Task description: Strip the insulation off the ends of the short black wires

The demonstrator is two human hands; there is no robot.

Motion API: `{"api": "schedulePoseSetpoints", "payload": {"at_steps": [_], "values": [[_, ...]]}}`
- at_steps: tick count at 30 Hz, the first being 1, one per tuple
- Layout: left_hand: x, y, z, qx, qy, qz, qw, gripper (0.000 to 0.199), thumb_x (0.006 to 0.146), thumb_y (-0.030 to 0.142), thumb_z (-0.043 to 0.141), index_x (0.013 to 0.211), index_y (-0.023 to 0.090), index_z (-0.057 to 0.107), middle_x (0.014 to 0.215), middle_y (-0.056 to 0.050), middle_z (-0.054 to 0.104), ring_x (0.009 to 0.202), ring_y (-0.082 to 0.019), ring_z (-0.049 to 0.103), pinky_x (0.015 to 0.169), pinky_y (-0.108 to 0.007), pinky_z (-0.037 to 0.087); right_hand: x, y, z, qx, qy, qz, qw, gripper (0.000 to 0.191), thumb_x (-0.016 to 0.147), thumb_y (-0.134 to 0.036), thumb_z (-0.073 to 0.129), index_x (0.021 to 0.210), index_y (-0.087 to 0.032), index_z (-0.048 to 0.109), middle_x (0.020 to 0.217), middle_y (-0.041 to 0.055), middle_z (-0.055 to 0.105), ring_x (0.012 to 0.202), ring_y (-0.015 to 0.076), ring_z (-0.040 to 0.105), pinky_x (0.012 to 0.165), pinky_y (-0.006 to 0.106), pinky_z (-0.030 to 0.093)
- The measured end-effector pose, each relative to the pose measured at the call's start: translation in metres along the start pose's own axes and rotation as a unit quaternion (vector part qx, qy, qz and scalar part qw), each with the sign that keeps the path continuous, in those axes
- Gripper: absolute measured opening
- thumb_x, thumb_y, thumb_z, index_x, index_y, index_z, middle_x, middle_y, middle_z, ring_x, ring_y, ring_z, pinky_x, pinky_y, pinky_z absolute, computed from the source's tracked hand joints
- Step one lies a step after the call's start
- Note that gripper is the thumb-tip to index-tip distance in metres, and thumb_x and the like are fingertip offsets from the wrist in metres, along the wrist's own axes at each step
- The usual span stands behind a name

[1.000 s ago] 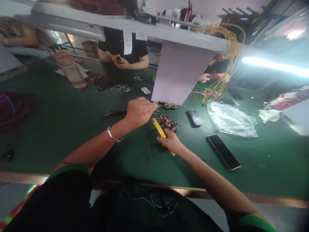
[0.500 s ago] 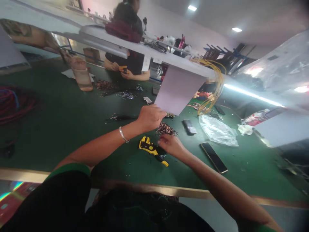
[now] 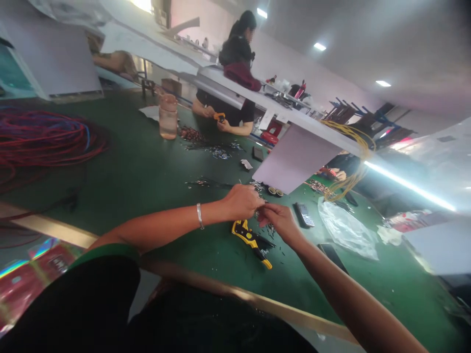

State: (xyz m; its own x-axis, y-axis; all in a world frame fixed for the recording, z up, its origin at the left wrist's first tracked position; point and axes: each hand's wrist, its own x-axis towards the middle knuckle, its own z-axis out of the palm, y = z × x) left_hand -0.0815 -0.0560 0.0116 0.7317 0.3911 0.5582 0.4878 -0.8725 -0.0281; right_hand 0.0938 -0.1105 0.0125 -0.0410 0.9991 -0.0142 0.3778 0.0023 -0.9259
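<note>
My left hand [image 3: 243, 202], with a silver bangle at the wrist, is closed above the green tabletop [image 3: 147, 181]. My right hand [image 3: 280, 221] meets it fingertip to fingertip in a pinch. Whatever lies between the fingers is too small to make out. Just below the hands rests a yellow and black wire stripper [image 3: 252, 241], which neither hand touches. Small dark wire bits [image 3: 271, 229] show beside my right fingers. The hands mostly cover the pile of short copper-coloured pieces.
A phone [image 3: 333, 257] lies partly behind my right forearm, near a clear plastic bag [image 3: 346, 228]. Two small rolls [image 3: 275, 191] sit beyond the hands. Red and blue cable coils [image 3: 44, 135] and a bottle [image 3: 168, 117] stand left. A co-worker's hands [image 3: 222, 125] hold an orange tool.
My hands have come together; the right moved up to the left. The camera has turned, so the table sits tilted and shifted right in view. The wire stripper stays on the table.
</note>
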Motion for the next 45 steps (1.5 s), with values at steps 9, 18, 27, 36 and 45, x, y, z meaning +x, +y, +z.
{"api": "schedulePoseSetpoints", "payload": {"at_steps": [9,18,27,36,45], "values": [[-0.013,0.006,-0.001,-0.005,-0.040,0.007,0.999,0.012,0.074,0.013,0.060,0.074,0.017,0.072,0.069,-0.008,0.070,0.067,-0.022,0.061,0.048,-0.030,0.030,-0.006,0.002,0.010,0.019,-0.059,0.062,0.996,0.015,0.069,-0.030,0.062,0.067,-0.017,0.069,0.054,0.0004,0.067,0.045,0.0169,0.065,0.051,0.029,0.055],[-0.011,0.022,-0.003,0.009,-0.099,-0.005,0.995,0.014,0.072,0.012,0.060,0.077,0.018,0.072,0.072,-0.008,0.072,0.070,-0.022,0.065,0.045,-0.029,0.022,-0.012,0.024,0.002,-0.006,-0.086,0.043,0.995,0.022,0.070,-0.037,0.056,0.067,-0.017,0.065,0.055,0.0032,0.068,0.044,0.0168,0.064,0.051,0.028,0.054],[0.008,0.053,0.008,0.020,-0.193,0.014,0.981,0.015,0.071,0.012,0.060,0.079,0.017,0.072,0.078,-0.008,0.074,0.077,-0.024,0.069,0.047,-0.030,0.025,-0.022,0.048,-0.017,-0.173,-0.014,-0.041,0.984,0.026,0.070,-0.029,0.047,0.046,-0.020,0.050,0.037,-0.0027,0.049,0.037,0.0114,0.046,0.043,0.023,0.033],[0.030,0.069,0.019,0.036,-0.230,-0.008,0.973,0.018,0.072,0.011,0.057,0.082,0.013,0.071,0.083,-0.012,0.075,0.081,-0.026,0.070,0.053,-0.030,0.036,-0.018,0.056,-0.033,-0.274,0.071,-0.124,0.951,0.037,0.076,-0.034,0.051,0.045,-0.020,0.036,0.042,-0.0033,0.037,0.048,0.0101,0.033,0.050,0.026,0.020],[0.029,0.070,0.020,0.041,-0.235,-0.027,0.971,0.021,0.073,0.011,0.052,0.082,0.013,0.071,0.079,-0.012,0.074,0.077,-0.026,0.070,0.055,-0.031,0.038,-0.013,0.068,-0.033,-0.318,0.083,-0.160,0.931,0.029,0.077,-0.022,0.049,0.049,-0.018,0.046,0.048,-0.0018,0.048,0.050,0.0104,0.038,0.052,0.025,0.026]]}}
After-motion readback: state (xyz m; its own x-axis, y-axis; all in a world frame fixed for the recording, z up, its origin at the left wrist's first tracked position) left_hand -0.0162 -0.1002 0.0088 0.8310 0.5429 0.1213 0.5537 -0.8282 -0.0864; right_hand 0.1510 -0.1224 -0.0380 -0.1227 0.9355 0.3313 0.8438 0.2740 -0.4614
